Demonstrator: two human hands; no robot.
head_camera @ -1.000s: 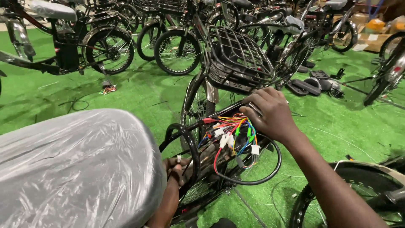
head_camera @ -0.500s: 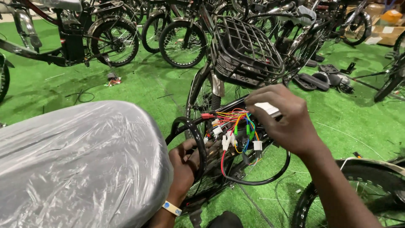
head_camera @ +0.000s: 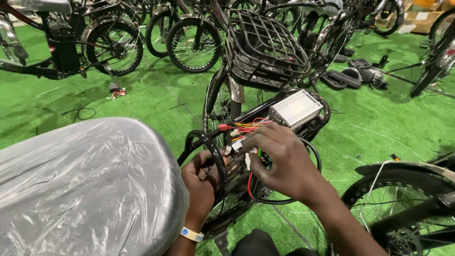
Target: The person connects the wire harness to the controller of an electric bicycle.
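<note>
1. The right hand [head_camera: 279, 161] pinches the coloured wire bundle [head_camera: 246, 128] at the frame's centre.
2. The left hand [head_camera: 201, 182], at seven o'clock of it, grips a black cable loop [head_camera: 208, 142].
3. A silver controller box [head_camera: 296, 108] sits at one o'clock, beneath the black basket [head_camera: 265, 47].
4. The plastic-wrapped seat [head_camera: 80, 185] fills the lower left.

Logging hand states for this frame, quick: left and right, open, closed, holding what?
Left hand: closed around the black cable.
Right hand: fingers curled on the coloured wire bundle; whether it grips any cannot be told.
</note>
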